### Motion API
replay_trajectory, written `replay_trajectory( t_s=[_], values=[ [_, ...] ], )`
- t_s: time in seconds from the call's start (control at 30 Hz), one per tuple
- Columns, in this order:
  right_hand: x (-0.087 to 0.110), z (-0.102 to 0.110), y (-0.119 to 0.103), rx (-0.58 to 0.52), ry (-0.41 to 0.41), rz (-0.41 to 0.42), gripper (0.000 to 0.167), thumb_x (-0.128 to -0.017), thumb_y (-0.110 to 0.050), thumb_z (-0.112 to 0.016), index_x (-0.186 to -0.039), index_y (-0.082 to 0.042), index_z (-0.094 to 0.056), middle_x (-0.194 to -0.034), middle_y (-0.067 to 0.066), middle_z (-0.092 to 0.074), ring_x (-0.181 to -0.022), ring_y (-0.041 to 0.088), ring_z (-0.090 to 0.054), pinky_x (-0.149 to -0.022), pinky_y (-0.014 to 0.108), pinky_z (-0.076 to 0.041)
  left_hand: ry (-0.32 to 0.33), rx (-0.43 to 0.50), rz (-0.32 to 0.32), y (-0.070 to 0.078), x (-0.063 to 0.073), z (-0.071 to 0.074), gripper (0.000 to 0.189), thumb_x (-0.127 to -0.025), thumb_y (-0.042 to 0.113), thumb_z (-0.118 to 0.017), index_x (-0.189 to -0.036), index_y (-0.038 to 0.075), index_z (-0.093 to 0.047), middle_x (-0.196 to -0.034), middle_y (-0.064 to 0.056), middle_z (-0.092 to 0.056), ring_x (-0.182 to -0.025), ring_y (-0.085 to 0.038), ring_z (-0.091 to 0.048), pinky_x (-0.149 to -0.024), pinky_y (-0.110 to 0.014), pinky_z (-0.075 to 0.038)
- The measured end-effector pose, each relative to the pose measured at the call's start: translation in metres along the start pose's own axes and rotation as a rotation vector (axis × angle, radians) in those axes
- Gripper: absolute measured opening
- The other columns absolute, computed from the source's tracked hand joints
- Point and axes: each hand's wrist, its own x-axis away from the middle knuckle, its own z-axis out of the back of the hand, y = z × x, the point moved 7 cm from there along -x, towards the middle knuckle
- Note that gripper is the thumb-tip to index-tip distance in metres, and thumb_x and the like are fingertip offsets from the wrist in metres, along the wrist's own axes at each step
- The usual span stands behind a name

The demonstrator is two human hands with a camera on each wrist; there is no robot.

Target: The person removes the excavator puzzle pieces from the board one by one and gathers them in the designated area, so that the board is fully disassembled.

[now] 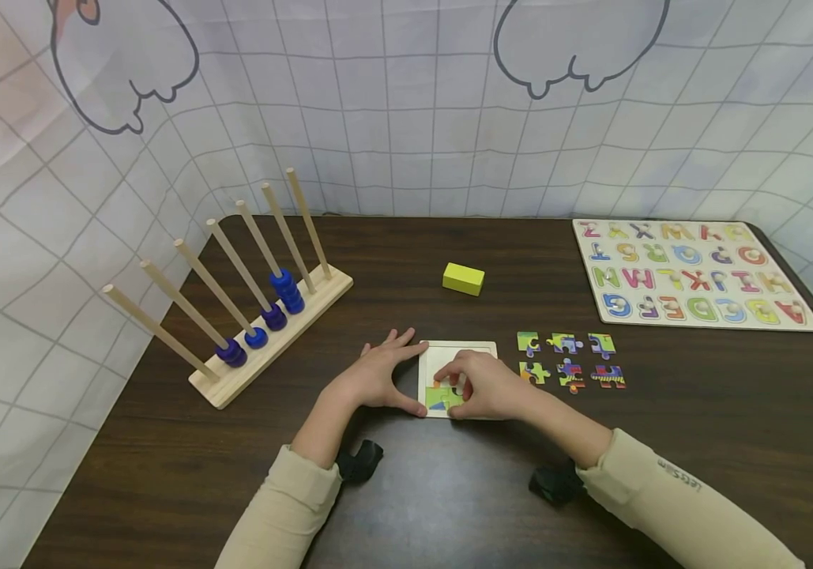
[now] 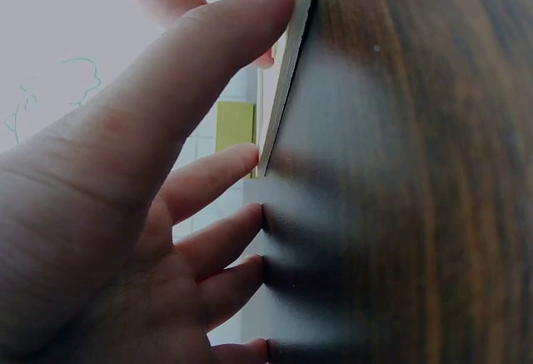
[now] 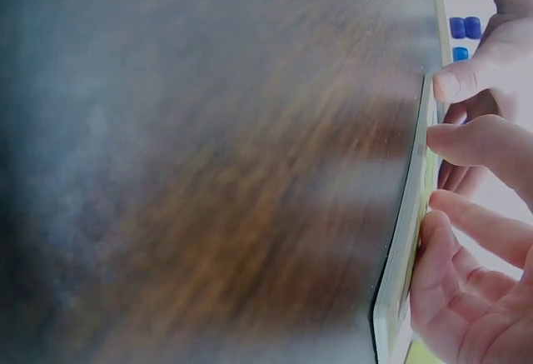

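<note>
A small white puzzle tray [image 1: 459,345] lies flat on the table, with green jigsaw pieces [image 1: 438,399] in its lower left part. My left hand [image 1: 376,375] spreads straight fingers along the tray's left side. Its thumb touches the near corner and its index finger the far corner; in the left wrist view the other fingertips rest on the tabletop. Over the tray, my right hand [image 1: 489,386] pinches a green jigsaw piece [image 1: 454,395] between thumb and index finger, partly covering it. In the right wrist view both fingertips are down at the tray's surface.
Several loose jigsaw pieces [image 1: 565,343] lie in two rows right of the tray. A yellow block [image 1: 463,279] sits behind it. At the left stands a wooden peg rack [image 1: 271,340] with blue rings; an alphabet board [image 1: 698,273] occupies the back right. Patterned cloth [image 1: 406,118] hangs behind.
</note>
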Motion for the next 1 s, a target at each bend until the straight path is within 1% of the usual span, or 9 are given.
replay_trajectory(
  t_s=[0.27,0.63,0.77,1.0],
  values=[
    [-0.0002,-0.0028,-0.0002,0.001,-0.018,-0.032,0.043,-0.07,-0.015,-0.078,-0.11,-0.008,-0.064,-0.084,-0.001,-0.053,-0.064,0.008,-0.047,-0.057,0.022,-0.042,-0.004,0.008,-0.002,0.0004,0.0004,-0.0008,0.094,-0.063,0.046,-0.081,-0.142,0.022,-0.036,-0.151,-0.004,-0.017,-0.139,-0.026,-0.005,-0.105,-0.057,-0.004],
    [-0.0015,-0.0027,-0.0004,0.002,-0.026,-0.029,0.042,-0.07,-0.014,-0.079,-0.108,-0.005,-0.062,-0.085,0.0,-0.053,-0.063,0.008,-0.047,-0.057,0.021,-0.042,0.002,0.015,-0.005,0.0005,0.0017,0.0007,0.094,-0.063,0.045,-0.08,-0.142,0.021,-0.036,-0.151,-0.005,-0.017,-0.139,-0.025,-0.005,-0.105,-0.057,-0.004],
    [-0.0019,-0.0025,-0.0011,-0.009,-0.019,-0.029,0.042,-0.07,-0.012,-0.079,-0.107,-0.004,-0.061,-0.085,0.0,-0.053,-0.062,0.008,-0.047,-0.056,0.021,-0.042,0.006,0.019,-0.008,0.0006,0.0015,0.001,0.094,-0.063,0.045,-0.081,-0.142,0.021,-0.036,-0.151,-0.005,-0.017,-0.139,-0.025,-0.005,-0.105,-0.057,-0.004],
    [-0.002,-0.003,-0.0024,-0.058,-0.012,-0.037,0.042,-0.069,-0.007,-0.079,-0.105,-0.004,-0.058,-0.085,0.001,-0.055,-0.062,0.01,-0.049,-0.056,0.022,-0.043,0.007,0.014,-0.005,0.0,0.0002,0.0004,0.094,-0.062,0.045,-0.081,-0.142,0.022,-0.036,-0.151,-0.004,-0.017,-0.139,-0.025,-0.005,-0.106,-0.057,-0.004]
  ],
)
